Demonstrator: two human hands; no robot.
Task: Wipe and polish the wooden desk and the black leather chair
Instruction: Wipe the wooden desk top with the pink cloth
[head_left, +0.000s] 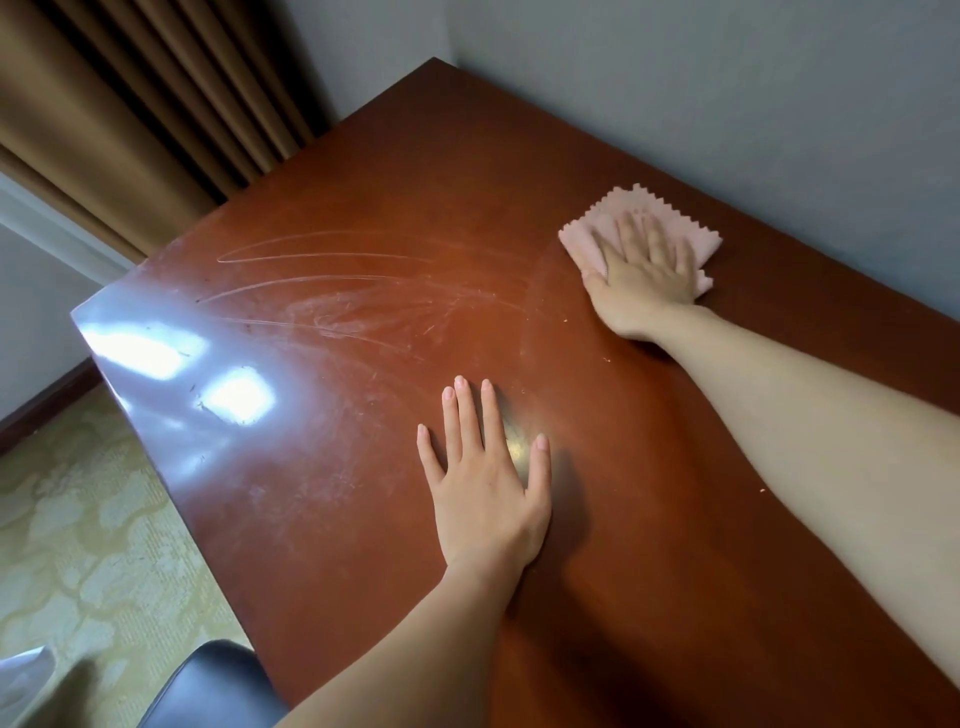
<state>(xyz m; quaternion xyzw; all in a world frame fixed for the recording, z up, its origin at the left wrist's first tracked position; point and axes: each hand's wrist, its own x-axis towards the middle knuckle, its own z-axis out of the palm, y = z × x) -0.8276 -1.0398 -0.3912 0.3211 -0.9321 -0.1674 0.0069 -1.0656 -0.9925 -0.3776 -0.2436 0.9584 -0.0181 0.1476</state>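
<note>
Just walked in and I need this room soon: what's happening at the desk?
A person is wiping the wooden desk. The right hand presses flat on a pink cloth on the side of the top by the wall. The left hand rests flat on the bare wood nearer the person. Curved wipe streaks show on the top towards its window end. The black leather chair sits at the lower edge, with neither hand on it.
</note>
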